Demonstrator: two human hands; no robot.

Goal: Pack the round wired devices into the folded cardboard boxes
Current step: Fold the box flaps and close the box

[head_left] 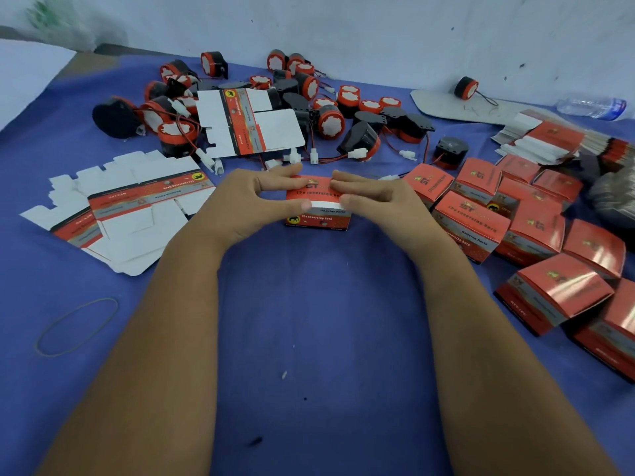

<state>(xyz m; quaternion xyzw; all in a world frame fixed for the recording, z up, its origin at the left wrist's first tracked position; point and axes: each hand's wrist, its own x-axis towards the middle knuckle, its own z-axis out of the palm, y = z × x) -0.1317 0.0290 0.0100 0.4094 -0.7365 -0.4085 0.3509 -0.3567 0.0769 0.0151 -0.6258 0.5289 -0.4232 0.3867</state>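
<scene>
On the blue cloth [309, 321], the left hand [240, 204] and right hand [381, 204] both clamp one red box [318, 207].

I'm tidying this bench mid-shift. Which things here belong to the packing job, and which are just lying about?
Part of the job:
red box held by left hand and right hand
round wired devices
flat unfolded boxes
closed boxes

Lying about:
rubber band
plastic bottle

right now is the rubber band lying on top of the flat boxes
No, the rubber band lies alone on the blue cloth, apart from the flat boxes.
</scene>
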